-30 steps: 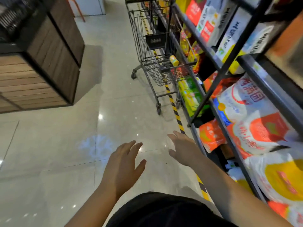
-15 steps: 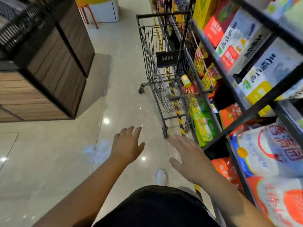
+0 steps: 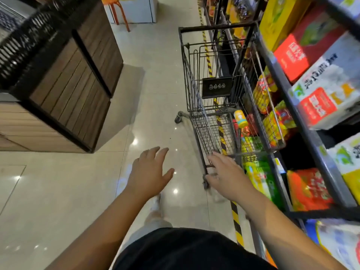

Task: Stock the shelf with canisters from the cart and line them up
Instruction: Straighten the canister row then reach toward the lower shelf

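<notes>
Shelf (image 3: 319,151) is running along the right, with the cart (image 3: 196,106) standing just beside it. Step judged: closing on the cart; squaring up at its near end before leaning in seems best. Left hand (image 3: 149,172) and right hand (image 3: 227,172) are reaching forward. Yellow canister (image 3: 241,118) is sitting in the basket. Fingers (image 3: 216,156) are spreading wide, holding nothing; whether they touch the rim is unclear.

A shop: stocked shelf (image 3: 303,117) beside a wire cart (image 3: 204,121).
</notes>
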